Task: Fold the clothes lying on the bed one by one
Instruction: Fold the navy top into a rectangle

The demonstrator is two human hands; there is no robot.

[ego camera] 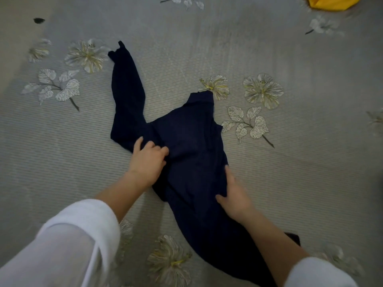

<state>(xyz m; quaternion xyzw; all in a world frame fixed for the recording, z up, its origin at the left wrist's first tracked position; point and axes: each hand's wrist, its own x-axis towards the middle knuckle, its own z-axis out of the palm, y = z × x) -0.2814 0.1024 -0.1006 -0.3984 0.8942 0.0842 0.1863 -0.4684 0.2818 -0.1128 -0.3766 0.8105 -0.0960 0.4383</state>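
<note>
Navy top [186, 141] sprawls across the bed [310, 166], sleeve [126, 90] flung out. Left hand [148, 160] has its grip bunched into cloth, right hand [234, 195] presses flat. An uneven tug could skew the fold.

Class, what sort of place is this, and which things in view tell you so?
Probably a bedroom, on a bed: a grey flower-printed bedspread fills the view, a navy garment lies on it, and a yellow cloth sits at the far edge.
</note>
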